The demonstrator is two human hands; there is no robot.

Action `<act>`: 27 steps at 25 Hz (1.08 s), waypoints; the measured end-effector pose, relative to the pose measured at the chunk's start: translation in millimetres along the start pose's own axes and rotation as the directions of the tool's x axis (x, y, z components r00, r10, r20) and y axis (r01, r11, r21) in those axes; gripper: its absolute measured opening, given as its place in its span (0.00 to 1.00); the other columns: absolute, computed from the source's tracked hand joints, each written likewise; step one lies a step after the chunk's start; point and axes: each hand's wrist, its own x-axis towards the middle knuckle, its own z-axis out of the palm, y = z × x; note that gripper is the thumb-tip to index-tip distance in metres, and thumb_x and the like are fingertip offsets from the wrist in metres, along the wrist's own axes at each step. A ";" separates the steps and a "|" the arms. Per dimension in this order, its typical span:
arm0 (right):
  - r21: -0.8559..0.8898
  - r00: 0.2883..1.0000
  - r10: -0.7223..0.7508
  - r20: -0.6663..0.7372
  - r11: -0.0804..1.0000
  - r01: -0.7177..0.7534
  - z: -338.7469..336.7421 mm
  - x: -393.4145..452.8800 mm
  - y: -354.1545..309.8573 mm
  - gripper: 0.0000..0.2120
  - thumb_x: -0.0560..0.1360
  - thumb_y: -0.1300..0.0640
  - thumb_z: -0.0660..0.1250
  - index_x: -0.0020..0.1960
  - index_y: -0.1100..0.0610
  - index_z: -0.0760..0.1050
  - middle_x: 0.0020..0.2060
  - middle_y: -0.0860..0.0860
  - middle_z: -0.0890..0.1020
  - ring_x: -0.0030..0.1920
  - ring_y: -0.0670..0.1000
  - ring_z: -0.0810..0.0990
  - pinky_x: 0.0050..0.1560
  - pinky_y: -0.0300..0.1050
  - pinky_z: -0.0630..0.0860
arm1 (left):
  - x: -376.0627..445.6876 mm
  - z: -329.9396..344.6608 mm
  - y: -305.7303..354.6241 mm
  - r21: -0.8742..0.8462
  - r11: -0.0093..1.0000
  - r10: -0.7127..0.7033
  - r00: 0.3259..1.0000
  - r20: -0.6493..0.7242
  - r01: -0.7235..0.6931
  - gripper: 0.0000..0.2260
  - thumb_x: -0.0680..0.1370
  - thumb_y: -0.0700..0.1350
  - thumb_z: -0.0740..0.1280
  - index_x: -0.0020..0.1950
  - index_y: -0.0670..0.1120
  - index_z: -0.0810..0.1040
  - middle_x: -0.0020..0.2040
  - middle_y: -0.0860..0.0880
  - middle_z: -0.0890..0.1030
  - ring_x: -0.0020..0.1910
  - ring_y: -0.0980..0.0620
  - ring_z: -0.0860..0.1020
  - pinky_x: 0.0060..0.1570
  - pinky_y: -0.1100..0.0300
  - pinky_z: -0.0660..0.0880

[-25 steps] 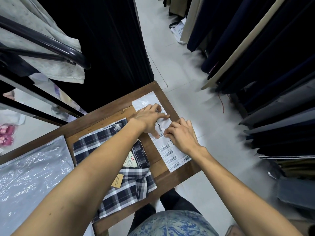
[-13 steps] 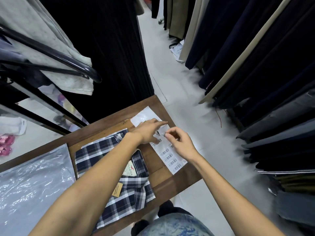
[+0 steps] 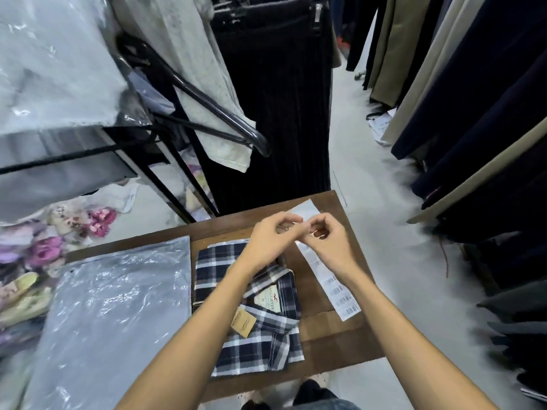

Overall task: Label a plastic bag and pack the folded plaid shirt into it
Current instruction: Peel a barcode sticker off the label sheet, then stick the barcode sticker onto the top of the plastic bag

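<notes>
The folded navy-and-white plaid shirt (image 3: pixel 260 344) lies in the middle of the wooden table (image 3: pixel 334 338), collar tag and brown hang tag facing up. A clear plastic bag (image 3: pixel 112 306) lies flat to its left. A white sheet of barcode labels (image 3: pixel 337 288) rests along the table's right edge. My left hand (image 3: pixel 272 235) and my right hand (image 3: pixel 328 241) are raised just above the far end of that sheet, fingertips pinched together. They appear to hold a small peeled label between them, but blur hides it.
A black metal rack (image 3: pixel 219 113) draped with pale cloth stands at the far left. Black trousers (image 3: pixel 275 113) hang behind the table. Dark and beige garments (image 3: pixel 473 113) line the right side of a narrow aisle. Colourful items (image 3: pixel 44 253) lie on the floor at left.
Both hands have lifted off the label sheet and come together with pinched fingertips. The camera tilted up, showing more of the rack and the plastic bag.
</notes>
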 end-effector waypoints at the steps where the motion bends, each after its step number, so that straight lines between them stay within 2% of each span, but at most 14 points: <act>1: 0.001 1.000 -0.009 0.021 1.000 0.009 10.6 1.6 -1.1 0.11 0.71 0.61 0.78 0.47 0.52 0.78 0.41 0.49 0.81 0.40 0.44 0.77 0.43 0.38 0.74 | -6.0 -7.5 -4.4 -0.021 1.000 -0.010 0.999 -0.047 0.009 0.10 0.76 0.58 0.73 0.54 0.56 0.85 0.48 0.58 0.86 0.47 0.61 0.83 0.46 0.62 0.81; 4: -0.019 0.995 0.000 0.103 1.000 0.002 44.0 3.0 -5.6 0.16 0.67 0.55 0.82 0.48 0.49 0.77 0.40 0.48 0.80 0.40 0.45 0.77 0.42 0.39 0.75 | -22.4 -37.1 -25.3 -0.035 0.999 -0.035 0.984 -0.172 0.030 0.08 0.77 0.47 0.72 0.56 0.53 0.86 0.48 0.55 0.87 0.46 0.56 0.84 0.50 0.55 0.82; 7: 0.007 0.980 0.025 0.199 1.000 -0.027 80.7 -2.5 -12.7 0.14 0.70 0.54 0.80 0.51 0.49 0.79 0.43 0.48 0.82 0.43 0.46 0.78 0.44 0.37 0.76 | -45.6 -73.1 -48.3 -0.081 0.994 -0.087 0.963 -0.256 0.069 0.10 0.77 0.45 0.73 0.58 0.52 0.84 0.48 0.51 0.87 0.47 0.52 0.85 0.54 0.50 0.82; 10: 0.016 0.967 0.018 0.256 1.000 -0.023 118.2 -8.0 -22.7 0.06 0.76 0.55 0.75 0.52 0.50 0.81 0.45 0.49 0.83 0.47 0.45 0.81 0.49 0.37 0.76 | -68.5 -106.2 -66.0 -0.148 0.988 -0.103 0.930 -0.352 0.053 0.08 0.76 0.44 0.75 0.55 0.49 0.85 0.47 0.50 0.87 0.48 0.53 0.85 0.54 0.53 0.82; 12: -0.003 0.954 -0.014 0.299 1.000 0.015 149.1 -10.3 -31.3 0.05 0.77 0.57 0.74 0.52 0.52 0.82 0.44 0.49 0.83 0.45 0.41 0.80 0.48 0.34 0.75 | -83.1 -131.2 -76.2 -0.152 0.988 -0.087 0.905 -0.417 0.025 0.05 0.76 0.42 0.75 0.51 0.50 0.85 0.45 0.52 0.87 0.45 0.58 0.84 0.50 0.60 0.80; 15: -0.023 0.940 -0.027 0.339 0.999 0.037 202.8 -17.9 -44.9 0.06 0.77 0.59 0.73 0.54 0.55 0.81 0.43 0.49 0.83 0.41 0.37 0.79 0.45 0.31 0.75 | -105.4 -171.8 -98.5 -0.157 0.988 -0.071 0.868 -0.491 -0.009 0.04 0.76 0.40 0.75 0.49 0.47 0.85 0.44 0.52 0.86 0.43 0.59 0.83 0.47 0.63 0.79; 18: -0.024 0.920 -0.007 0.392 1.000 0.017 259.9 -28.2 -57.3 0.11 0.78 0.58 0.73 0.60 0.54 0.79 0.42 0.49 0.83 0.43 0.41 0.81 0.47 0.33 0.76 | -130.4 -216.4 -122.3 -0.189 0.982 -0.082 0.833 -0.547 -0.028 0.04 0.76 0.41 0.76 0.49 0.47 0.85 0.45 0.50 0.87 0.46 0.54 0.84 0.51 0.58 0.81; 21: -0.039 0.895 0.002 0.446 0.999 0.018 330.7 -43.0 -73.7 0.15 0.77 0.59 0.73 0.63 0.55 0.78 0.41 0.49 0.83 0.45 0.44 0.82 0.49 0.34 0.76 | -161.1 -272.0 -154.0 -0.154 0.988 -0.077 0.789 -0.610 -0.023 0.04 0.76 0.43 0.75 0.49 0.52 0.85 0.48 0.52 0.84 0.46 0.57 0.83 0.51 0.59 0.79; 24: -0.043 0.885 0.007 0.465 0.999 0.015 396.1 -59.9 -87.3 0.16 0.77 0.60 0.74 0.63 0.57 0.78 0.41 0.51 0.84 0.43 0.41 0.81 0.46 0.32 0.75 | -188.7 -327.0 -186.5 -0.167 0.985 -0.087 0.760 -0.644 -0.029 0.06 0.77 0.42 0.74 0.52 0.50 0.86 0.48 0.51 0.86 0.48 0.56 0.84 0.52 0.57 0.81; 27: -0.046 0.881 -0.003 0.473 0.999 0.028 455.1 -69.1 -97.8 0.16 0.77 0.63 0.72 0.64 0.60 0.77 0.42 0.54 0.82 0.37 0.36 0.79 0.42 0.28 0.74 | -211.2 -376.5 -212.6 -0.241 0.970 -0.143 0.729 -0.669 -0.031 0.13 0.77 0.41 0.75 0.60 0.50 0.83 0.45 0.50 0.86 0.47 0.51 0.85 0.51 0.60 0.81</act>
